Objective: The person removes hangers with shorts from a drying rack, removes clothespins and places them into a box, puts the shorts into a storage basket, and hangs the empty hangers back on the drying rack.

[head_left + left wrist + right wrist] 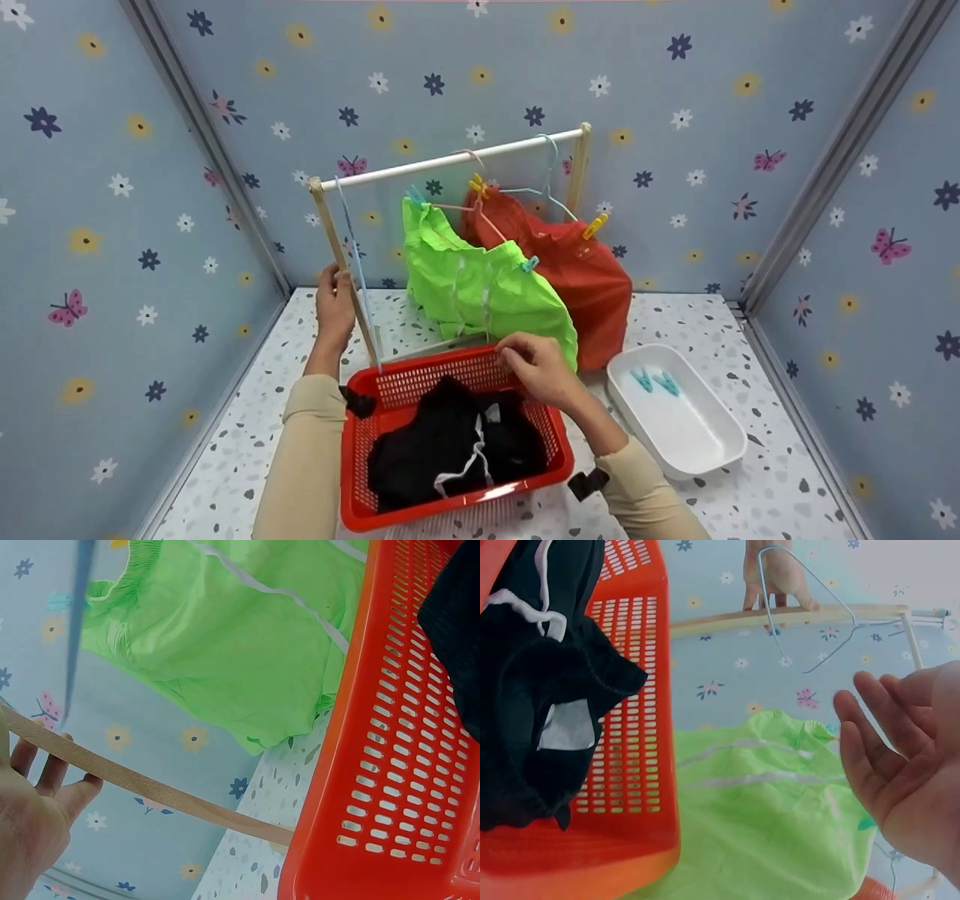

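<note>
Wooden post (165,794) in left fingers (79,795), white tray (690,433) in head view alone.

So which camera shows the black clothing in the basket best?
The head view: it looks down into the red basket and shows most of the black clothing, white cord included. The right wrist view cuts it off at the left; the left wrist view catches only a dark edge.

Crumpled black garment (420,442) with white drawstring (477,448) in red basket (457,502), beside wooden rack post (330,229)
</note>
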A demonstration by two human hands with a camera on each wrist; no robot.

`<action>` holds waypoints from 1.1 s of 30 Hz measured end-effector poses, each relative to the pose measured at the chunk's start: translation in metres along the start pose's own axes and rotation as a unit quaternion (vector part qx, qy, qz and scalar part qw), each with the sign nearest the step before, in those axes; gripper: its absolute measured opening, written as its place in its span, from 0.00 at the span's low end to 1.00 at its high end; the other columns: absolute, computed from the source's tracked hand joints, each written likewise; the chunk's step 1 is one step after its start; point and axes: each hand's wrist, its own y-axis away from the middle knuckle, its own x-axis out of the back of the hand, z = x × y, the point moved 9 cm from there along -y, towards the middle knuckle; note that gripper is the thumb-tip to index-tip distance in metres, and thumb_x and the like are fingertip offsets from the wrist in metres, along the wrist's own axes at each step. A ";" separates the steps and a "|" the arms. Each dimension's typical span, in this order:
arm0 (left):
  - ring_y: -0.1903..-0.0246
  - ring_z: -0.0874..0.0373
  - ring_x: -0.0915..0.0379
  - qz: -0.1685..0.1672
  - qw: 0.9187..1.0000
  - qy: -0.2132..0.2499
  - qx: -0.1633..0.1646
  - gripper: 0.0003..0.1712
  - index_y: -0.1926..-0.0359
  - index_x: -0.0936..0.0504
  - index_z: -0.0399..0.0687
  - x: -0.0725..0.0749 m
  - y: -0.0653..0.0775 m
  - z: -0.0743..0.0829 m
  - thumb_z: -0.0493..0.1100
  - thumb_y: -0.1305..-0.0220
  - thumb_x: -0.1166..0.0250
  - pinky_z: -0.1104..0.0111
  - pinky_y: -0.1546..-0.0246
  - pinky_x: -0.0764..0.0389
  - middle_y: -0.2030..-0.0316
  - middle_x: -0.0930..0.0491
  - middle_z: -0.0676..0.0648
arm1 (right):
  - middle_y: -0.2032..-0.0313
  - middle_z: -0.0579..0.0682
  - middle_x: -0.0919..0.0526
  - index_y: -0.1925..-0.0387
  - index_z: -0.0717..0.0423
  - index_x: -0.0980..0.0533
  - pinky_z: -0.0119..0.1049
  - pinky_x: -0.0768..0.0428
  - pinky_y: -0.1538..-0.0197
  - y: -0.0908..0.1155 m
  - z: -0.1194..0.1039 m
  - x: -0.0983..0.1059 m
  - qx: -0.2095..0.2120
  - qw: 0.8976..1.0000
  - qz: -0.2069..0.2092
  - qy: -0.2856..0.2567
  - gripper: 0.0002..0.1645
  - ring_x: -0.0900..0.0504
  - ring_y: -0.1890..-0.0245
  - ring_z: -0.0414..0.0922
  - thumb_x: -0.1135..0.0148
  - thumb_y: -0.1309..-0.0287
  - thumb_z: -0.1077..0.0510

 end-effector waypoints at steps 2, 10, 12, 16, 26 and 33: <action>0.46 0.46 0.34 0.000 1.000 0.003 0.002 0.33 0.29 0.41 0.49 -0.001 0.001 0.000 0.61 0.25 0.57 0.51 0.46 0.31 0.42 0.34 0.38 | 0.73 0.54 0.17 0.65 0.63 0.19 0.34 0.21 0.67 0.001 0.011 0.007 0.000 1.000 0.023 0.004 0.08 0.18 0.71 0.54 0.44 0.35 0.70; 0.45 0.43 0.34 0.000 1.000 0.003 -0.006 0.33 0.29 0.41 0.50 -0.001 0.000 0.001 0.61 0.26 0.57 0.48 0.46 0.32 0.42 0.34 0.37 | 0.69 0.45 0.16 0.65 0.51 0.17 0.38 0.21 0.71 0.007 0.026 0.036 0.040 0.988 0.138 0.053 0.09 0.19 0.72 0.44 0.41 0.35 0.65; 0.47 0.43 0.34 0.003 1.000 -0.001 -0.009 0.32 0.30 0.40 0.49 -0.001 0.000 0.000 0.61 0.25 0.57 0.49 0.48 0.31 0.44 0.33 0.37 | 0.68 0.45 0.16 0.65 0.51 0.17 0.39 0.22 0.72 0.009 0.026 0.041 0.055 0.982 0.165 0.076 0.09 0.20 0.71 0.41 0.41 0.36 0.66; 0.51 0.44 0.33 0.005 1.000 0.007 -0.019 0.31 0.31 0.39 0.45 -0.001 0.000 0.001 0.58 0.24 0.57 0.53 0.53 0.31 0.47 0.33 0.36 | 0.67 0.44 0.19 0.65 0.55 0.18 0.38 0.23 0.73 0.013 0.026 0.049 0.073 0.967 0.210 0.123 0.08 0.22 0.68 0.40 0.40 0.39 0.69; 0.54 0.47 0.34 0.010 1.000 -0.006 -0.024 0.32 0.31 0.38 0.46 0.003 0.002 0.000 0.60 0.25 0.57 0.57 0.56 0.33 0.47 0.32 0.36 | 0.51 0.52 0.23 0.52 0.60 0.23 0.43 0.21 0.62 0.015 0.031 0.051 0.037 0.943 0.248 0.217 0.18 0.23 0.54 0.48 0.35 0.47 0.68; 0.47 0.41 0.34 0.001 1.000 0.014 -0.002 0.32 0.30 0.40 0.49 -0.002 0.000 -0.002 0.61 0.26 0.57 0.49 0.50 0.32 0.45 0.34 0.37 | 0.47 0.56 0.23 0.44 0.60 0.27 0.49 0.22 0.54 0.006 0.037 0.051 0.006 0.927 0.229 0.297 0.29 0.23 0.48 0.52 0.32 0.49 0.64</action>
